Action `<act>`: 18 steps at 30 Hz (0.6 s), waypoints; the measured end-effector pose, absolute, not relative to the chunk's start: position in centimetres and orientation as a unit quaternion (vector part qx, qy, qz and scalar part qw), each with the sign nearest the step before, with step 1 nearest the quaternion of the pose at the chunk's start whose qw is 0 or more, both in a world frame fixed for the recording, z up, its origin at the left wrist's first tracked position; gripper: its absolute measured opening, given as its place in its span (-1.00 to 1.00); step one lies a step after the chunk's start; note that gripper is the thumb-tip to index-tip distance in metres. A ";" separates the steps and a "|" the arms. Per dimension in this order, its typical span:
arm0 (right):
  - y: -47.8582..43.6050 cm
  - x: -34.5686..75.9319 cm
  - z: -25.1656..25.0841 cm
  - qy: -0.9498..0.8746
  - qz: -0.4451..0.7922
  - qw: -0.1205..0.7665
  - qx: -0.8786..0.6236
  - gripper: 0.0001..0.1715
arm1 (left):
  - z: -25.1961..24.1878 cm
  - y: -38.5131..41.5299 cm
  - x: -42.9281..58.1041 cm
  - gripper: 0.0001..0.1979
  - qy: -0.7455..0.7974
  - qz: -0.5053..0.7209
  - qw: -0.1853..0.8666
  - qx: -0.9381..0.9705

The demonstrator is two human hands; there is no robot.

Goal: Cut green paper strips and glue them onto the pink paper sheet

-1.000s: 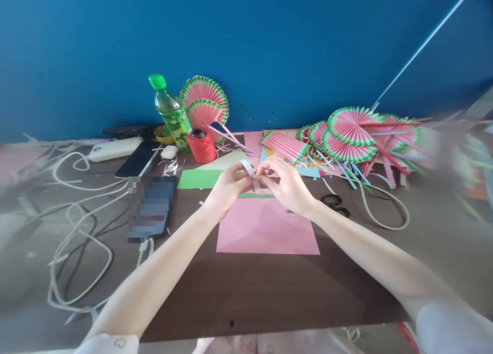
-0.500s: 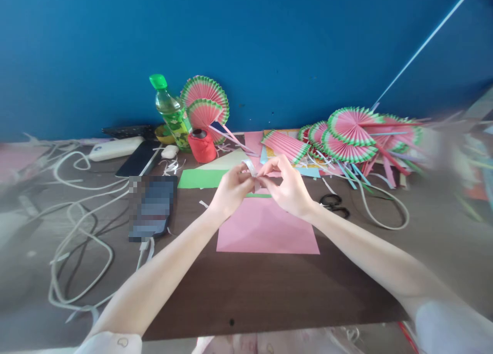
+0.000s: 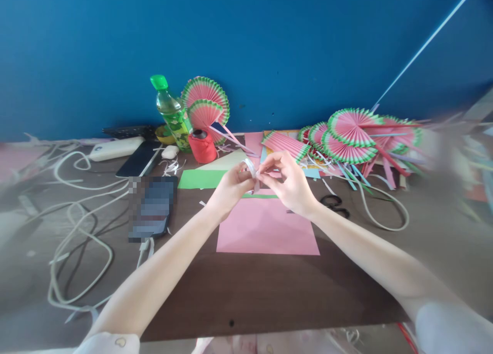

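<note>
My left hand [image 3: 232,185] is closed around a thin white roll of tape [image 3: 251,167], whose ring shows above the fingers. Close against it, my right hand [image 3: 285,182] pinches with thumb and forefinger at the roll's near edge; what exactly sits between those fingertips is too small to make out. Both hands hover over the far edge of a pink paper sheet [image 3: 267,231], which lies flat on the dark table. Beside my right wrist lie black-handled scissors [image 3: 334,205], their middle hidden under the wrist.
Behind the hands are green paper [image 3: 202,179] and a folded pink paper piece [image 3: 285,144]. Watermelon-patterned paper fans [image 3: 350,131] pile up at right. A green-capped bottle [image 3: 171,110], a red spool [image 3: 202,146], a phone [image 3: 153,209] and white cables [image 3: 82,225] occupy the left.
Both hands stay over the same spot, with the right hand shifted very slightly. The roll has turned a little in the left hand, and the scissors' tip now shows beneath the right hand.
</note>
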State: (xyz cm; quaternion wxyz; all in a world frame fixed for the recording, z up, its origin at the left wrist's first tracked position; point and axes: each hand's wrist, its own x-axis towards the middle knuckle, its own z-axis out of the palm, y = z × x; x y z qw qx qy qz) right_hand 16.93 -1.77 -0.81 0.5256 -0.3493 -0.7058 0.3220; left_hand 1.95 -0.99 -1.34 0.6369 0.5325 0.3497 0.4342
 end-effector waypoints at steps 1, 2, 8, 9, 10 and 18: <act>-1.8 16.9 -0.9 -0.705 0.325 0.524 -0.350 -0.84 | -1.4 -1.0 2.0 -0.67 0.353 0.435 0.629 0.538; -1.8 16.8 -0.9 -0.706 0.325 0.522 -0.352 -0.84 | -1.4 -1.1 2.0 -0.66 0.357 0.435 0.623 0.543; -2.3 16.6 -1.1 -0.710 0.298 0.519 -0.372 -0.83 | -1.0 -1.2 2.2 -0.64 0.362 0.440 0.632 0.525; -2.4 16.5 -1.1 -0.713 0.292 0.518 -0.372 -0.83 | -1.0 -1.2 2.2 -0.68 0.361 0.444 0.635 0.519; -2.5 16.5 -1.1 -0.717 0.287 0.516 -0.370 -0.83 | -1.0 -1.2 2.2 -0.73 0.363 0.449 0.634 0.515; -2.6 16.6 -0.8 -0.716 0.291 0.514 -0.372 -0.86 | -1.3 -0.9 1.9 -0.82 0.371 0.459 0.631 0.503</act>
